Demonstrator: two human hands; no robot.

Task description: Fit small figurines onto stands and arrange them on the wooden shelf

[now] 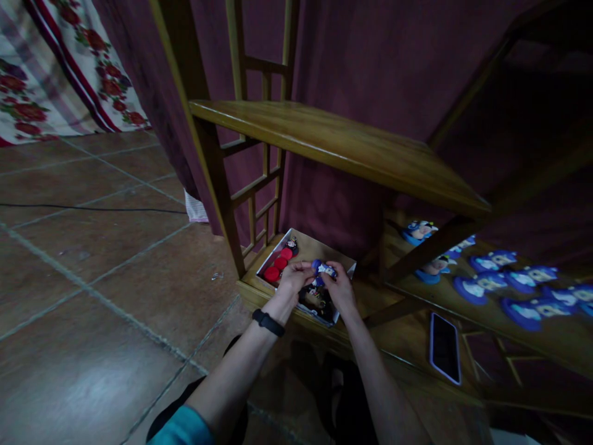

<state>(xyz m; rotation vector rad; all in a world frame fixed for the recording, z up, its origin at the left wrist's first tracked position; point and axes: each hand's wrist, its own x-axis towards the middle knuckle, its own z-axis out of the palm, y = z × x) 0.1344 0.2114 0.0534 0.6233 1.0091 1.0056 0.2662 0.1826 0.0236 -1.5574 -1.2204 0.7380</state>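
Between my two hands is a small blue-and-white figurine (325,270), held over an open cardboard box (319,246). My left hand (296,277), with a black band on its wrist, has its fingers closed on the figurine's left side. From the other side my right hand (340,285) grips it too. Inside the box lie several round red pieces (280,262) and a dark figurine (291,243) at the back corner. Dark figurines (315,298) fill the near part of the box, partly hidden by my hands.
The box stands on a low shelf of a wooden rack, beneath a higher wooden board (333,142). To the right, several blue-and-white figurines (484,284) stand on another shelf. A phone (445,348) lies in front of them. A black cable (92,208) crosses the tiled floor (106,321).
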